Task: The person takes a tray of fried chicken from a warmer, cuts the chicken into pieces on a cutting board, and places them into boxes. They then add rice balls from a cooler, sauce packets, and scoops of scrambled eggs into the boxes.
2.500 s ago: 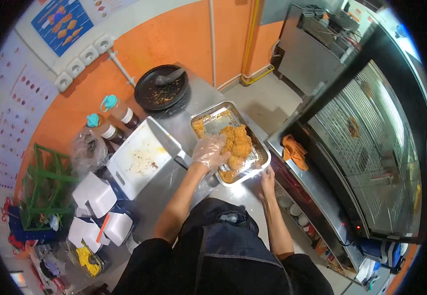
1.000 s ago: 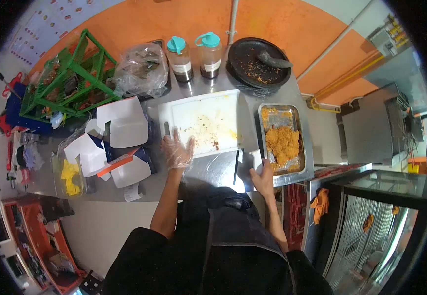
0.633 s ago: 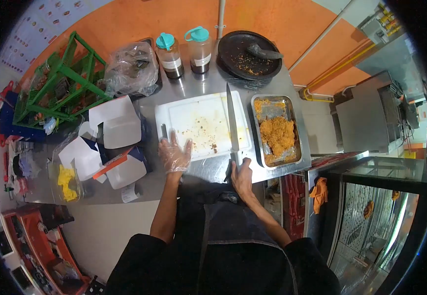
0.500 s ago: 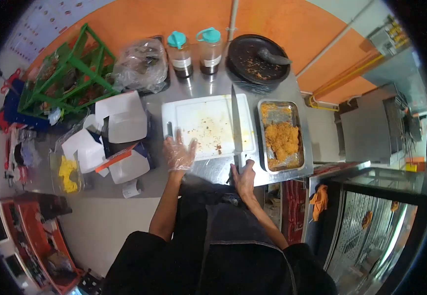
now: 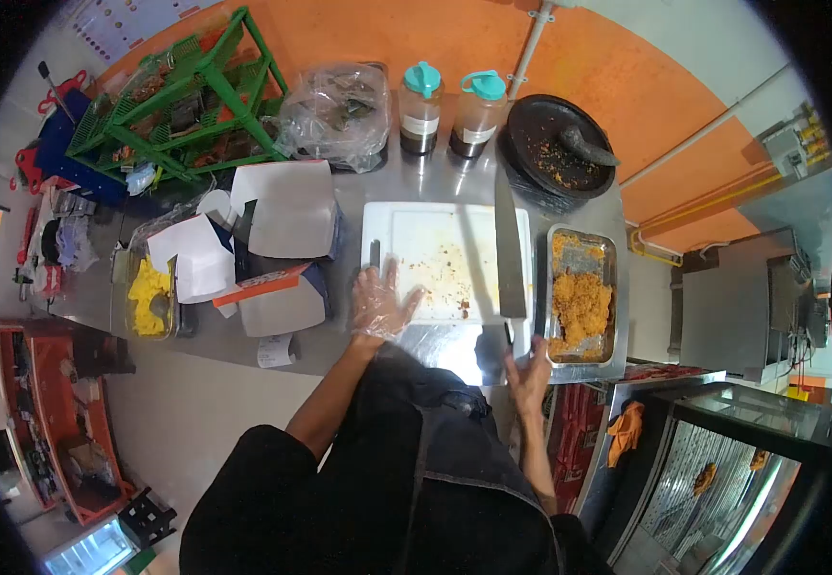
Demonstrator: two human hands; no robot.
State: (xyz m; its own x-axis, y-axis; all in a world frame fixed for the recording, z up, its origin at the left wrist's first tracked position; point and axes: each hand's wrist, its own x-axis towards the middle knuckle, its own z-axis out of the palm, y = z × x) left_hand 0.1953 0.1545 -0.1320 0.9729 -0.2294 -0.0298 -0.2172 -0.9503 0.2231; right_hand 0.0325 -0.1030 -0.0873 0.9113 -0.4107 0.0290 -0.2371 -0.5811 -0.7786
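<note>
My left hand (image 5: 384, 305), in a clear plastic glove, lies with fingers spread on the lower left corner of a white cutting board (image 5: 416, 220). Dark crumbs are scattered over the board. Gripped in my bare right hand (image 5: 528, 376) is a large knife (image 5: 509, 254), its long blade pointing away from me over the board's right side, broad face showing. Right of the knife, a metal tray (image 5: 610, 347) holds orange-brown crumbly food (image 5: 581, 305).
Behind the board stand two teal-lidded bottles (image 5: 421, 120), a plastic-wrapped container (image 5: 337, 115) and a dark stone mortar (image 5: 531, 144) with its pestle (image 5: 588, 149). Open paper boxes (image 5: 291, 211), a tub of yellow pieces (image 5: 150, 302) and a green rack (image 5: 215, 81) are at left.
The knife has moved toward the board's right edge, and its blade has turned to show more of its broad face. My left hand stays on the board's corner. The whole view has shifted.
</note>
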